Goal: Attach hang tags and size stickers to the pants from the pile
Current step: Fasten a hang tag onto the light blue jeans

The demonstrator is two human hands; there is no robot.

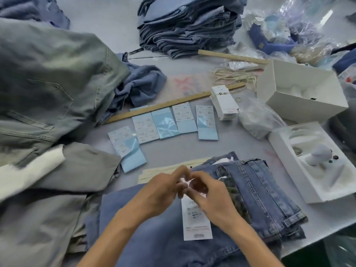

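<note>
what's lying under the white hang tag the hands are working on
Blue jeans lie under the hang tag. Its top end is covered by the left hand and right hand, so the attachment cannot be seen.

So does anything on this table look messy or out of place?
Mostly the sticker sheets: they lie in a loose, crooked row below the wooden ruler, some with their blue backing peeled and curled. A white box beyond them lies tipped on its side. The hang tag under both hands looks flat and undamaged.
</note>
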